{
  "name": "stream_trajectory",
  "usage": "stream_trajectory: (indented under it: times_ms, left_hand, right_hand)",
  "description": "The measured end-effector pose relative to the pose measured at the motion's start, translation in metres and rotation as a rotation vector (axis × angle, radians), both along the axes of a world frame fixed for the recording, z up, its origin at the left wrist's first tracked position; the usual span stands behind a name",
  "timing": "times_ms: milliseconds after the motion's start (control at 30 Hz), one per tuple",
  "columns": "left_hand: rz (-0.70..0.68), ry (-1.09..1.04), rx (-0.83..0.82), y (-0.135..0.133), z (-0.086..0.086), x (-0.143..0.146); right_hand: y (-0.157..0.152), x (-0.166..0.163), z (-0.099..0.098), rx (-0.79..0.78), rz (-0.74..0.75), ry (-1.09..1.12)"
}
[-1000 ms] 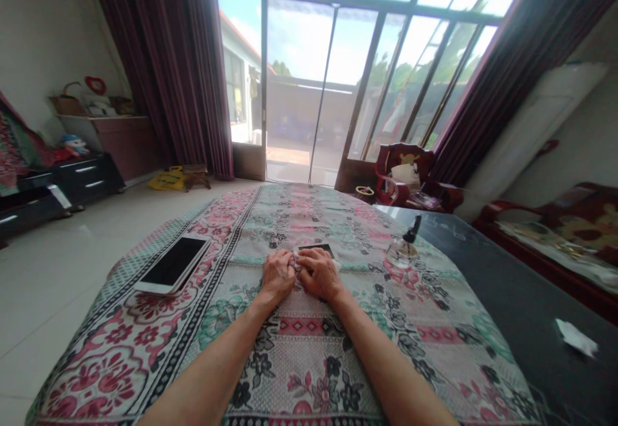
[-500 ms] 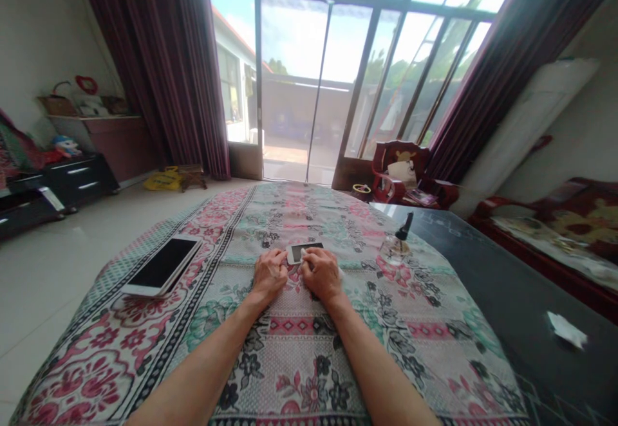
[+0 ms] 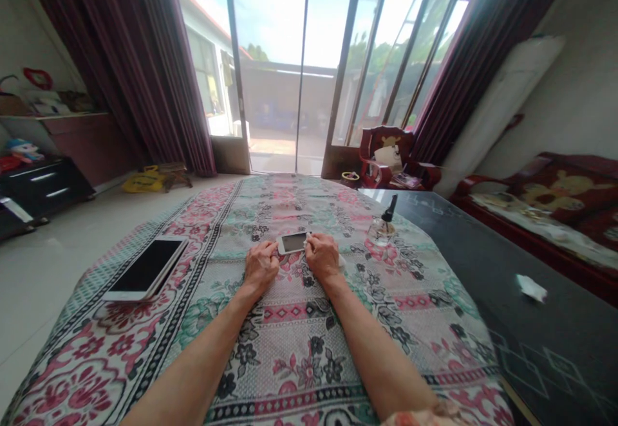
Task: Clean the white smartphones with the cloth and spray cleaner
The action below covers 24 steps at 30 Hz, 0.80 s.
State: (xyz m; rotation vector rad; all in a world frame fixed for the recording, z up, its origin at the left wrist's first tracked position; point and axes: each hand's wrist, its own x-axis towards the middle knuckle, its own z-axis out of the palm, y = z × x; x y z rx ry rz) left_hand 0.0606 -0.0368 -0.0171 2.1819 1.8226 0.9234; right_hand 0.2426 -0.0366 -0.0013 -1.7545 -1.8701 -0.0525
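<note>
Phone (image 3: 292, 242), long axis crosswise, right end farther, left fingers (image 3: 271, 250) around opposite end, right fingers (image 3: 313, 250) around tissue (image 3: 342, 260)

You have free tabletop (image 3: 290, 202) beyond the phone (image 3: 292, 243); the bottle (image 3: 381, 232) blocks ahead-right of your right hand (image 3: 322, 256), the tablet (image 3: 145, 270) left of your left hand (image 3: 261, 264).

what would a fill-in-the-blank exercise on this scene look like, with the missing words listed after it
1. The white tablet lies to the ____ of the left hand.
2. In size, the smartphone is ____ than the tablet.
3. The fingers at the smartphone's right end belong to the person's ____ hand.
4. The clear bottle has a top coloured ____.

Missing words: left; smaller; right; black
</note>
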Motion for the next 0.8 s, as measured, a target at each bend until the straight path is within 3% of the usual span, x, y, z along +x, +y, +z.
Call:
stream_trajectory:
  times_ms: [333,533,800]
  left_hand:
    - [0.003,0.052,-0.002,0.003,-0.002,-0.001]
    - [0.0,0.062,0.031,0.005,-0.005,-0.003]
    - [0.003,0.052,0.031,0.003,-0.003,-0.002]
  right_hand:
    - [0.011,-0.044,0.0,0.008,0.101,-0.07]
    - [0.014,-0.05,-0.002,0.064,0.159,-0.052]
    - [0.014,-0.018,0.001,0.039,-0.1,0.036]
